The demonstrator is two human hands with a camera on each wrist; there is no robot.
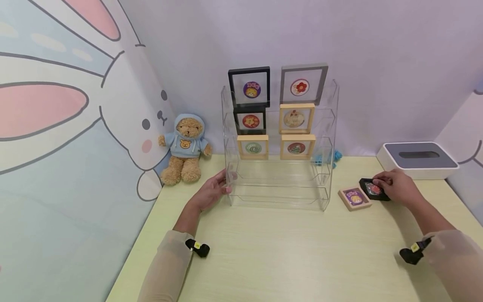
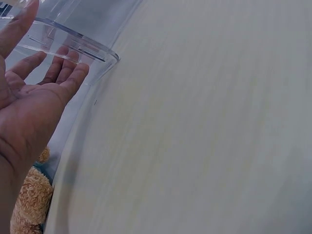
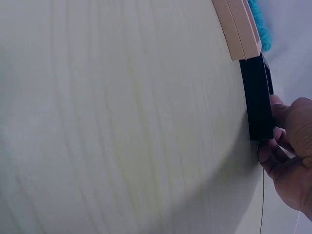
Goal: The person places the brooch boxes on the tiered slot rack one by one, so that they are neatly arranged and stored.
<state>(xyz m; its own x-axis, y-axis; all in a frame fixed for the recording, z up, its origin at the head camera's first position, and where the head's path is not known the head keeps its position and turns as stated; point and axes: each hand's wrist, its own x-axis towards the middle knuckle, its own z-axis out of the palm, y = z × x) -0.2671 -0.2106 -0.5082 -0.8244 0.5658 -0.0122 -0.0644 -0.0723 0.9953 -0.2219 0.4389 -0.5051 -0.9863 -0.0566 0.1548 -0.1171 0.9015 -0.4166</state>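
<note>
My left hand (image 1: pixel 212 192) is at the lower left side of a clear acrylic tiered rack (image 1: pixel 279 191), thumb and bent fingers about its side panel. In the left wrist view, the fingers (image 2: pixel 73 80) show partly through the clear plastic. At the right, my right hand (image 1: pixel 401 187) pinches the edge of a small black frame (image 1: pixel 373 189) with a red picture, thumb on top and fingers at its side. The frame (image 3: pixel 257 100) lies low at the table. Beside it, a light wooden frame (image 1: pixel 355 199) with a purple bear picture lies flat.
Several framed pictures, among them a grey frame (image 1: pixel 303 84), stand on the rack's upper tiers. A teddy bear (image 1: pixel 185 149) in a blue hoodie sits left. Behind the rack's right side is a blue fuzzy thing (image 1: pixel 332 157). A white-and-grey tissue box (image 1: pixel 419 161) stands back right.
</note>
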